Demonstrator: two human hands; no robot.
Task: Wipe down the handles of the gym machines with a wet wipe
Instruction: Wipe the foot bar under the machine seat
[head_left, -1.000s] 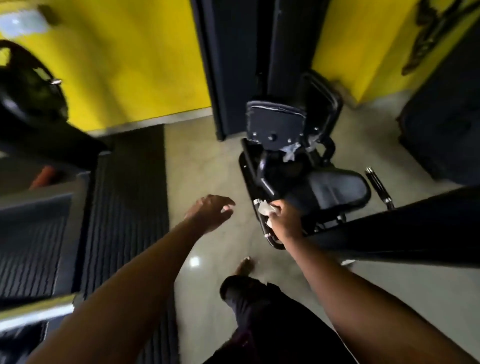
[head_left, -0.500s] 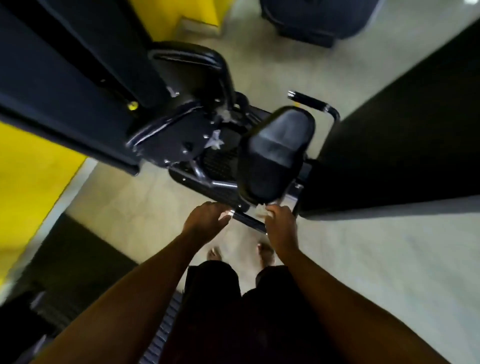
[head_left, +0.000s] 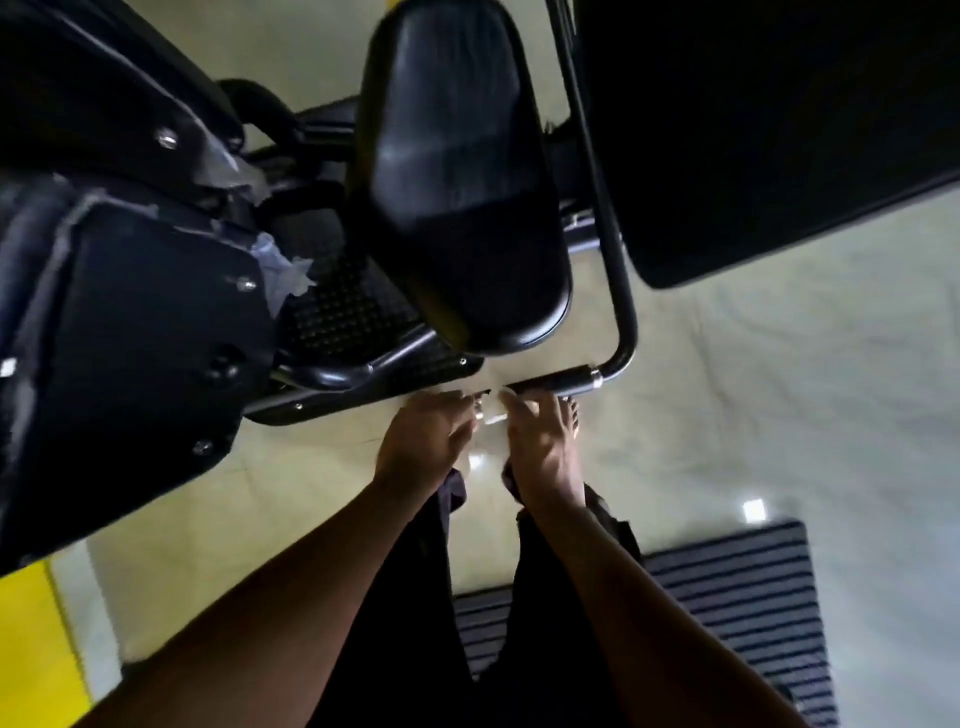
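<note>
Directly below the camera, the black gym machine (head_left: 130, 338) is filling the left and far side of the view, with its padded seat (head_left: 457, 197) jutting toward the near side over the pale floor (head_left: 727, 389). A dark frame tube (head_left: 597, 182) is running down the seat's right side and bending left into the handle (head_left: 563, 385), whose long axis is lying left to right just in front of the person's feet.

The right grip (head_left: 543, 452) is curling its fingers over the handle's left end and pinching the wet wipe (head_left: 496, 413) against it. The left grip (head_left: 423, 441) is sitting just left of the wipe with bent fingers; blur is hiding whether it is holding anything.

The bare length of handle is stretching rightward from the right grip toward the chrome collar (head_left: 596, 378), so the coming stroke is probably running right along that axis, and the right grip is the nearer one for it.
</note>
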